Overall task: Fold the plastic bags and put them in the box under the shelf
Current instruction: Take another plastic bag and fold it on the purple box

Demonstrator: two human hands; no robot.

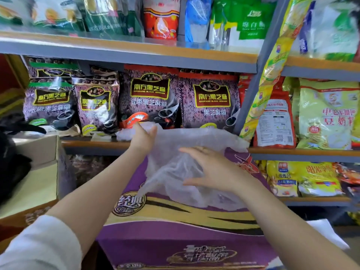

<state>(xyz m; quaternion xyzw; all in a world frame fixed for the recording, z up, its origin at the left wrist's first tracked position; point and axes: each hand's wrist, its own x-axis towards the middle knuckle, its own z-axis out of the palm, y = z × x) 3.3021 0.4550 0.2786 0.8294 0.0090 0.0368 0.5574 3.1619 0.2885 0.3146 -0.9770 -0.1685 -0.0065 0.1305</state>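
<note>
One clear plastic bag [194, 145] is spread out over the top of a purple carton [175, 230], which stands in front of the shelf [136, 55]. The far edge of the bag reaches the front edge of the middle shelf board, and its near part lies crumpled on the carton. Behind it, four dark purple sesame packets [150, 98] stand in a row on that board. Beside them, on the right, there are yellow and red food packets [327, 114], and more packets stand on the board above and the board below. One open cardboard box [39, 172] is at the left of the carton, low beside the shelf.

The place looks like a small shop with grey metal racks and wooden boards.

The left hand [143, 136] is at the far left corner of the bag, with fingers nearly straight and the thumb apart; it touches the plastic there. The right hand [210, 170] is wide open, with spread fingers, and lies flat on the middle of the bag.
</note>
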